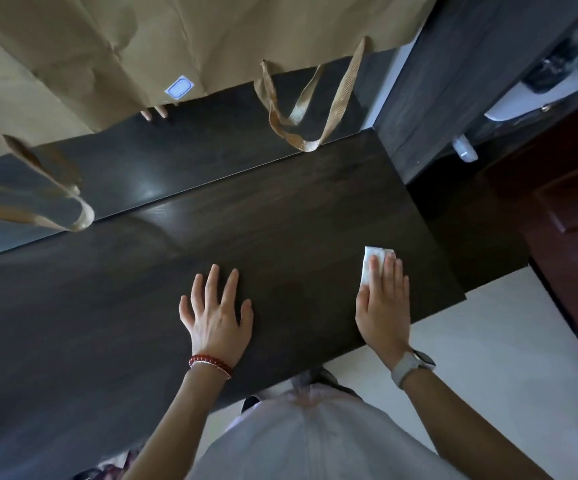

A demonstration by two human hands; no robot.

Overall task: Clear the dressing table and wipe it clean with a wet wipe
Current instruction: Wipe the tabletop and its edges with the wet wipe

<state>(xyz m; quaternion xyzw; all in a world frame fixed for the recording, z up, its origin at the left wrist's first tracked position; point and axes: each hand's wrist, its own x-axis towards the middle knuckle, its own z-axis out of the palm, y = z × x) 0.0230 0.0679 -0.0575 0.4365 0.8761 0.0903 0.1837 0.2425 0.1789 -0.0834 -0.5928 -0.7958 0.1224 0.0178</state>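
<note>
The dark wooden dressing table (280, 237) fills the middle of the view. My right hand (383, 306) lies flat near the table's right edge, with straight fingers pressing a folded white wet wipe (370, 261) onto the surface. Only the far part of the wipe shows beyond my fingertips. My left hand (216, 313) rests flat on the table with its fingers spread, holding nothing, a red bead bracelet on its wrist.
A brown paper bag (142, 46) with ribbon handles (301, 109) covers the mirror at the table's back. A dark panel (471, 81) stands to the right, a reddish door (575, 237) beyond it. White floor (471, 341) lies past the table's near right corner.
</note>
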